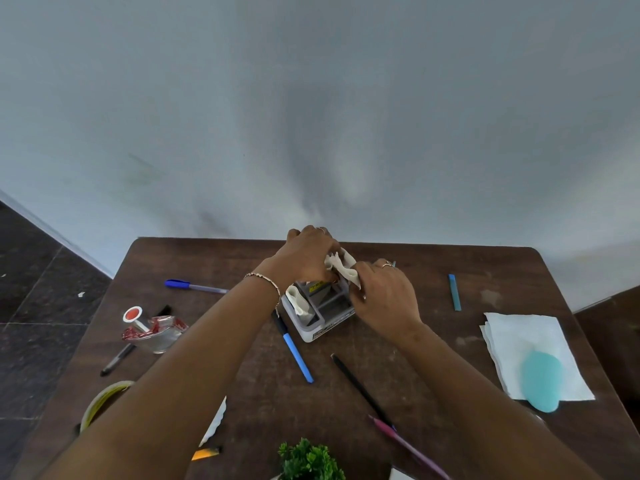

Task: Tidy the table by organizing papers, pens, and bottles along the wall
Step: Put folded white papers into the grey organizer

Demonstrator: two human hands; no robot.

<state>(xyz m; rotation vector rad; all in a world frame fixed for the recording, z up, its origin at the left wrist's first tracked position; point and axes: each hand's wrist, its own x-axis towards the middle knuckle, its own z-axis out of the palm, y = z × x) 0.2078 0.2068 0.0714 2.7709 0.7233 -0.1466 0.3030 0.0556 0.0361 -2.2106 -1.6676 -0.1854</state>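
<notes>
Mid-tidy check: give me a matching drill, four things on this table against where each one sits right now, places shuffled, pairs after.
Things:
1. crushed bottle
2. napkin stack
3. grey organizer
4. green plant

Places:
A. near edge of the table, bottom of view
B. mid-table, below the left hand and right hand, which grip crumpled paper
C. left side, lying down
D. right side, under a turquoise oval

Pairs: 1-C, 2-D, 3-B, 4-A
</notes>
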